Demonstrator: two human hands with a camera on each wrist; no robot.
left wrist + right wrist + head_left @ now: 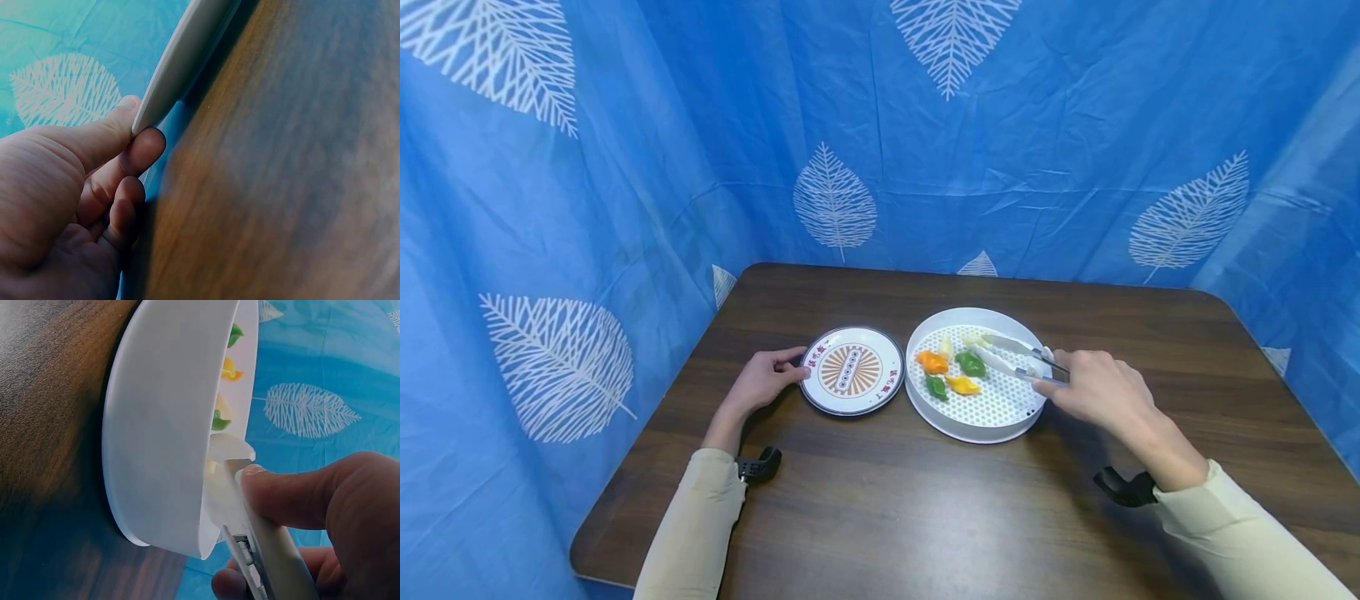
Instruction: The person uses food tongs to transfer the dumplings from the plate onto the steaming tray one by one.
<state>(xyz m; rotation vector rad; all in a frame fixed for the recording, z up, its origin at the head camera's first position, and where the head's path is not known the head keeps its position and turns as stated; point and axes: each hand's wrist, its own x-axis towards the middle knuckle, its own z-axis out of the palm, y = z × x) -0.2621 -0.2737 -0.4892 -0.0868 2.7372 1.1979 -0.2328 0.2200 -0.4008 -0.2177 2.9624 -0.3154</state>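
Note:
My left hand (765,382) pinches the left rim of a white plate (887,367) with a printed sunburst pattern and dark edge. In the left wrist view, thumb and forefinger meet on the plate's edge (178,69). Metal tongs (1000,364) are gripped in my right hand (1101,387), their tips over a round white steamer tray (977,434). Inside the tray lie toy-like coloured dumplings: an orange one (932,362), a yellow one (962,385), two green ones (971,364) and pale ones (946,347). The tong tips overlap a pale dumpling (976,341) at the back.
Plate and steamer tray stand side by side on a dark wooden table (880,500). A perforated mat (1000,408) lines the tray's floor. Blue curtains (1037,167) with white leaf prints hang behind the table and at its sides. Each wrist wears a black band (760,465).

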